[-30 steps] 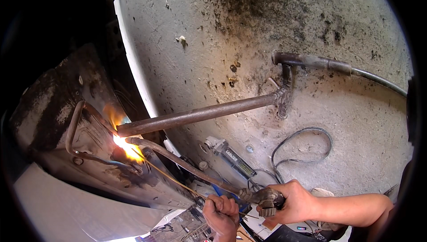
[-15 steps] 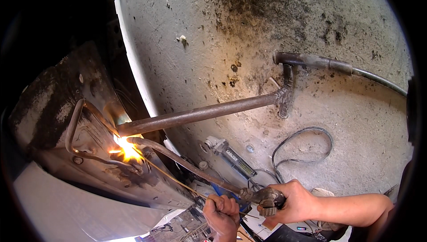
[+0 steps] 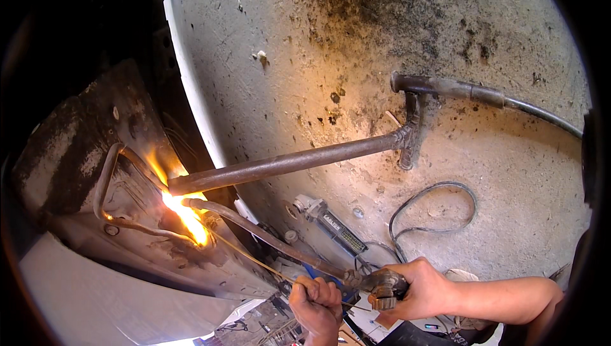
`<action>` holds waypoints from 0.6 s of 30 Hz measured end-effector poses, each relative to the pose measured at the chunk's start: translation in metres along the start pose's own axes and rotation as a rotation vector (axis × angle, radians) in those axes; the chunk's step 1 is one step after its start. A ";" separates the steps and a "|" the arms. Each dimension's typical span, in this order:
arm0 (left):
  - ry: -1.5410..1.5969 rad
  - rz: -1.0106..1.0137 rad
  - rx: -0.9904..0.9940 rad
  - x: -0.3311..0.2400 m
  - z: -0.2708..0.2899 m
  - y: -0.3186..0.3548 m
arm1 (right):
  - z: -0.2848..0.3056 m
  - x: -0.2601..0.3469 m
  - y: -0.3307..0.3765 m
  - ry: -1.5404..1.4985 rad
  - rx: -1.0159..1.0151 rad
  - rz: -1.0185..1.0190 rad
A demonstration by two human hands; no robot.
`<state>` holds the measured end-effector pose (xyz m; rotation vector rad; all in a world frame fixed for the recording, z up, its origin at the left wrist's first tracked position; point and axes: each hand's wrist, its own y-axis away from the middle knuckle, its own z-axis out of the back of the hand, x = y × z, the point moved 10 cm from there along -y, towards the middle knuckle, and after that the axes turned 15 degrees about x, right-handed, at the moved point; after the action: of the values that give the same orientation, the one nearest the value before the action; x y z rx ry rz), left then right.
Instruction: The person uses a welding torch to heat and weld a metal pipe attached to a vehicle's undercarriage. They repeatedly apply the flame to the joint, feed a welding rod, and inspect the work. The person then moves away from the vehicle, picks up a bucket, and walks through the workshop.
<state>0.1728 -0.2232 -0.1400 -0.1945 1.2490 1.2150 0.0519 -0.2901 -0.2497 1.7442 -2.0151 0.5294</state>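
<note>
My right hand (image 3: 423, 287) grips a gas welding torch (image 3: 273, 238) by its valve end, its curved neck reaching left. A bright flame (image 3: 189, 217) burns beyond the tip against a scorched metal panel (image 3: 63, 161). Closed around a thin filler rod (image 3: 251, 260) is my left hand (image 3: 317, 308), just left of the torch's valves. The rod's far end runs into the glow, where it cannot be made out. A bent metal bar (image 3: 100, 183) lies against the panel, with one lower end beside the flame. Directly above the flame is the end of a brown steel pipe (image 3: 299, 158).
The pipe ends in a welded crosspiece joined to a curved tube (image 3: 458, 88) at the right. An angle grinder (image 3: 334, 228) lies beyond the torch, near a looped black cable (image 3: 471, 203). Scorch marks cover the pale concrete surface (image 3: 305, 47). A smooth pale panel (image 3: 108, 289) curves across the lower left.
The flame has grown longer, stretching down to the bar's lower end and licking up past the pipe's end. Orange light on the concrete is stronger. Both hands stay nearly still.
</note>
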 end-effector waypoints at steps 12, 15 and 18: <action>-0.038 -0.009 0.071 0.003 0.000 -0.002 | 0.000 0.005 0.000 -0.001 0.026 -0.013; -0.006 -0.015 0.029 0.000 0.000 -0.002 | 0.000 0.004 -0.001 -0.002 0.023 0.005; -0.003 -0.014 0.006 -0.002 -0.001 -0.002 | 0.000 0.004 0.000 -0.004 0.019 -0.005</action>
<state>0.1735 -0.2260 -0.1399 -0.1966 1.2467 1.1988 0.0519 -0.2932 -0.2472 1.7620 -2.0145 0.5458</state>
